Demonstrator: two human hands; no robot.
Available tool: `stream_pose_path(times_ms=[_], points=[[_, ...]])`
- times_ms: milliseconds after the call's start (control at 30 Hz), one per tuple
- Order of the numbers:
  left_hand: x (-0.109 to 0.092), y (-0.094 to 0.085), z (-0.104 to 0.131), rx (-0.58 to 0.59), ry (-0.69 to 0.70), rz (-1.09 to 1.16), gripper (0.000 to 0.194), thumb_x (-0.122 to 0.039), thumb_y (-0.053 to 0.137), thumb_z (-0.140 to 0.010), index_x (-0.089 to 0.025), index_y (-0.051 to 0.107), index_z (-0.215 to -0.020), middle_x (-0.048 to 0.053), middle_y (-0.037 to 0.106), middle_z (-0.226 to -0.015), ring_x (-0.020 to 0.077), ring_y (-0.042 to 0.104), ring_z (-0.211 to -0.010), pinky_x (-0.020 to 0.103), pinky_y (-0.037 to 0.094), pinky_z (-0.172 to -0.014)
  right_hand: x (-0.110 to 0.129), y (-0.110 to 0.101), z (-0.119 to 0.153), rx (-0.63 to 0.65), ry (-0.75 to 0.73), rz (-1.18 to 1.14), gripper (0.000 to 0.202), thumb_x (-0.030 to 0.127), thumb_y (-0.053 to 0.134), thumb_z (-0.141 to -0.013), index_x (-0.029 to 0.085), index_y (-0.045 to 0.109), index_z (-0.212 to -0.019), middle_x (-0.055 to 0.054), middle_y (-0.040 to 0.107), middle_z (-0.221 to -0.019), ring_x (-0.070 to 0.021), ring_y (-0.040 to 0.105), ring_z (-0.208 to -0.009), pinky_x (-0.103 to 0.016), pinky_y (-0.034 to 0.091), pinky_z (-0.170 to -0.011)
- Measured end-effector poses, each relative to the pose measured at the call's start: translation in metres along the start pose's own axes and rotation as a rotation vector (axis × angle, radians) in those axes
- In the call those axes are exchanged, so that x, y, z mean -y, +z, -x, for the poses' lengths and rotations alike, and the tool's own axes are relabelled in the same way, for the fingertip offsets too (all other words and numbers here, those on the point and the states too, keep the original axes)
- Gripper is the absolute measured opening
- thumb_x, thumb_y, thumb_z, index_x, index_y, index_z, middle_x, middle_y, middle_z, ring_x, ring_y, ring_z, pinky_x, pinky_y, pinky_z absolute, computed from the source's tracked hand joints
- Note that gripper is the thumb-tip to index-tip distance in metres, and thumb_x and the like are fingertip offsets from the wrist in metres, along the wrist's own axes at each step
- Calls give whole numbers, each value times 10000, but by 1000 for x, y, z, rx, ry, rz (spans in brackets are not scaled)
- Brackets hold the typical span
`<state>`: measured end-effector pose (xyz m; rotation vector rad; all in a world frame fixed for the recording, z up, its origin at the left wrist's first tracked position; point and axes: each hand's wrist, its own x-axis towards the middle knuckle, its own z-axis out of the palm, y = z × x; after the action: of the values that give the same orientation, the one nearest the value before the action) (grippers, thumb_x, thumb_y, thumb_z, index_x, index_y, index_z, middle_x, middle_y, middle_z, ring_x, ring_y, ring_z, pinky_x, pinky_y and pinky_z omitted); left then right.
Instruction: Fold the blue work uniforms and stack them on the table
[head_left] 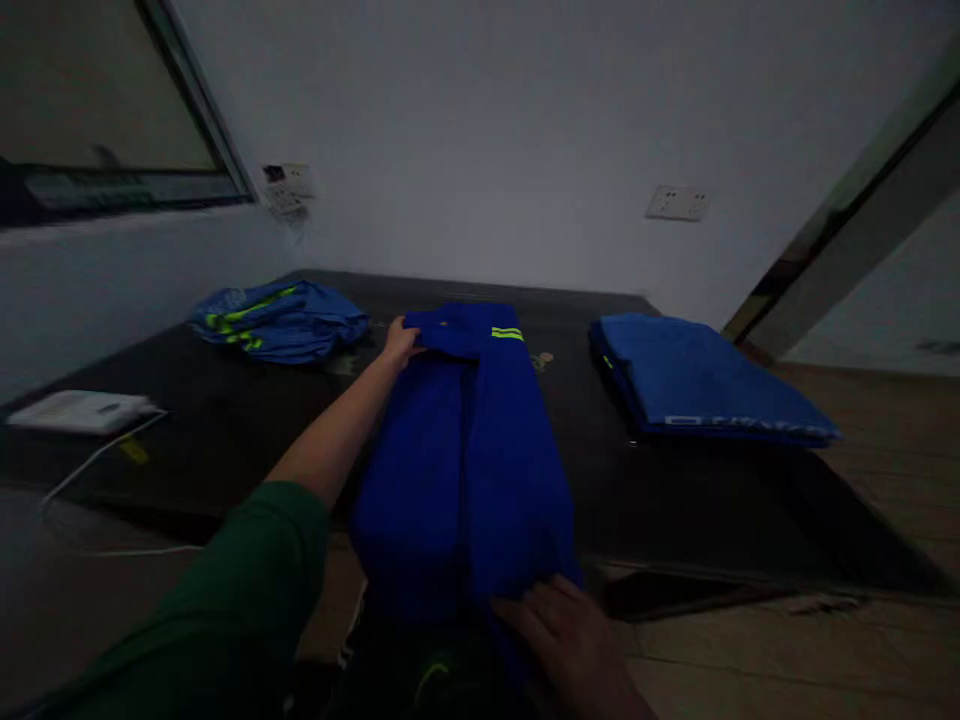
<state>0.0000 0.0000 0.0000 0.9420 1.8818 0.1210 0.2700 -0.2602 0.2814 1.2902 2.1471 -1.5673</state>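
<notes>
The left hand (401,342), curled closed, pinches the far end of the blue garment (517,460) at frame centre, while the right hand (566,630), grip unclear, touches its near end, lower centre; folding seems underway, next needing aligned edges.

Deep-blue garment (521,460), folded long and narrow. We find it stretched front to back on dark table (660,500), far end close to table's far edge, other end reaching past its front edge. Two yellow-green stripes (507,333) cross right side at far end. Short flap (446,338) juts left there. Dark lengthwise line (464,460) about mid-width.
</notes>
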Motion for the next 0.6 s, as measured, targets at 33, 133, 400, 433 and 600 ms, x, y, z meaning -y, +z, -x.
stream_pose_path(times_ms=[33,133,400,433,600], points=[[4,-4,3,-62,-7,-9,563,-106,483,-804,-125,345,-1350,152,561,-1256,229,580,-1137,379,507,-934,2,4,-1,8,-22,-6,641,373,773,-700,261,558,-1293,-70,705,-1029,-250,654,-925,-396,471,-927],[9,-9,14,-162,90,-117,659,-98,548,-764,-140,334,-1386,167,416,-1402,278,392,-1326,446,368,-1079,3,6,0,-14,-28,-69,679,563,725,-709,265,561,-1295,-79,696,-1072,-260,645,-972,-376,482,-899],[-25,52,69,241,609,-579,397,-393,513,-902,-249,551,-1270,85,425,-1434,316,295,-1364,510,246,-1114,-37,-16,28,-170,653,-146,522,544,335,-941,203,634,-684,-77,649,-650,-213,639,-629,-299,445,-599],[-26,61,73,267,581,-595,428,-414,515,-902,-246,532,-1295,95,419,-1442,327,292,-1367,519,251,-1107,-42,-12,30,-144,741,-148,514,579,358,-916,206,645,-710,-85,662,-665,-237,649,-643,-317,452,-605],[-15,72,68,271,520,-585,370,-200,441,-934,-193,538,-1290,130,508,-1360,280,463,-1255,438,369,-1042,-57,21,29,-236,676,-613,639,707,375,-840,192,692,-1047,-136,707,-1066,-299,629,-1058,-407,476,-905]])
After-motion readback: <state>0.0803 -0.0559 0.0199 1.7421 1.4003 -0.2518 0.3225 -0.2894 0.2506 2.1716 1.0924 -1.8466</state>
